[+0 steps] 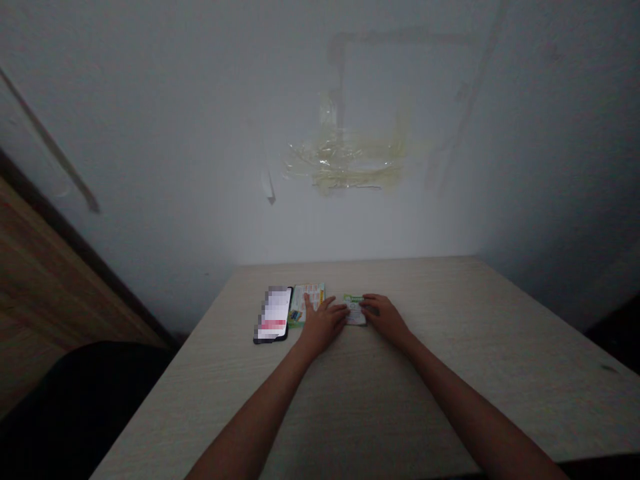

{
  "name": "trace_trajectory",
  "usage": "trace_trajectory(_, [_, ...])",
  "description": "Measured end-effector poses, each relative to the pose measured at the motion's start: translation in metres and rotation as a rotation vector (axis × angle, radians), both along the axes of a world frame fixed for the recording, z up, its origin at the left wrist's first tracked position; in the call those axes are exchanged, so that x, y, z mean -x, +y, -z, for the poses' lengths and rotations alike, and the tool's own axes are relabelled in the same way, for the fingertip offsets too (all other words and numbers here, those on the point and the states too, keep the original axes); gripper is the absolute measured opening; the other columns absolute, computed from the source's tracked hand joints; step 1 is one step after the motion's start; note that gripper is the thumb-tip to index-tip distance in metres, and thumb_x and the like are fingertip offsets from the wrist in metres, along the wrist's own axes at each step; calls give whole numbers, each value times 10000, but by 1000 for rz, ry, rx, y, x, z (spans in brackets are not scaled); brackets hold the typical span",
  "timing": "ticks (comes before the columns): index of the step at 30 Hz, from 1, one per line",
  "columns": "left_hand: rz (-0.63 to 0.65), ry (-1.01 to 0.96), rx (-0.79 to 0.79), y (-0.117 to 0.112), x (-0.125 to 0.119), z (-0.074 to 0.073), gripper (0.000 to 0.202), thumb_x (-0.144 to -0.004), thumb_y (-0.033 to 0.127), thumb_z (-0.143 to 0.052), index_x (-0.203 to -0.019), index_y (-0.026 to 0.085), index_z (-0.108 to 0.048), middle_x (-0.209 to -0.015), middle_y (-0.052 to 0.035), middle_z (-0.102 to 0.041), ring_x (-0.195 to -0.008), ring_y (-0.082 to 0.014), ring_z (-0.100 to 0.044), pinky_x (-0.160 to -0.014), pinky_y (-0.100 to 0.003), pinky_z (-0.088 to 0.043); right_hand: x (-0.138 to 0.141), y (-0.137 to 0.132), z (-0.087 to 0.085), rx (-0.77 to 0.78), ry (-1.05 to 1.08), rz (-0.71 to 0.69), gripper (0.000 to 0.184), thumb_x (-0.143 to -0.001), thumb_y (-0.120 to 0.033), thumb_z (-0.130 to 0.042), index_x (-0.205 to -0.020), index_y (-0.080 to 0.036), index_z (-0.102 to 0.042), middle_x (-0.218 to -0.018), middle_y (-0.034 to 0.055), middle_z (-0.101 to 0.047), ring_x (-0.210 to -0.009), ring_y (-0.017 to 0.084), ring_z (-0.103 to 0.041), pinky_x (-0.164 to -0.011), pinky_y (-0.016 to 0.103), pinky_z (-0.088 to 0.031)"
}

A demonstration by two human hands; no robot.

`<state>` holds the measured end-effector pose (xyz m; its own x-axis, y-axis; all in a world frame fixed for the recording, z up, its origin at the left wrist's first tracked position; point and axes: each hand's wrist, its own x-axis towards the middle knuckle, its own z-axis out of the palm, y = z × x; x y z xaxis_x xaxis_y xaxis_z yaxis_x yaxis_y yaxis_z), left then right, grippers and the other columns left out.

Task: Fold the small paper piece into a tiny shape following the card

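A printed paper or packet with green edges and a yellow patch lies flat on the table. My left hand rests partly over it, fingers spread, and its outer fingertips reach the left side of a smaller green-and-white printed piece. At that smaller piece's right edge is my right hand, its bent fingers and thumb gripping the edge. Whether the smaller piece is folded paper or a packet I cannot tell. Close to the left of the larger paper lies a phone with a lit, pixelated screen.
The pale wood-grain table runs back to a grey wall. Yellowed clear tape sticks to the wall. A dark rounded shape stands at the table's left, near a brown wooden panel.
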<state>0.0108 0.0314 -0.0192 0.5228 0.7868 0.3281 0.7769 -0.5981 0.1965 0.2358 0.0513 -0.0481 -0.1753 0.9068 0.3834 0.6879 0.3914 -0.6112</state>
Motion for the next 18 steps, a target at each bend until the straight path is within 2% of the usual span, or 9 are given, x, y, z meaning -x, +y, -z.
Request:
trace_trajectory(12, [1, -20, 18, 1, 1, -1, 276, -958, 369, -472, -1180, 411, -630, -1278, 28, -647, -1366, -291, -382, -987, -750, 219, 1, -2, -3, -9, -14, -5, 242, -839, -243, -617, -1059, -216, -713, -1299, 86, -602, -1214, 233, -519, -1075, 424, -373])
trace_trajectory(18, [-10, -17, 12, 0, 1, 1, 287, -955, 354, -473, -1193, 416, -621, -1290, 22, -638, -1376, -295, -369, -995, -752, 206, 1, 0, 0, -24, -20, -8, 270, -847, -257, -601, -1095, -207, -696, -1257, 99, -621, -1211, 229, -518, -1070, 418, -378])
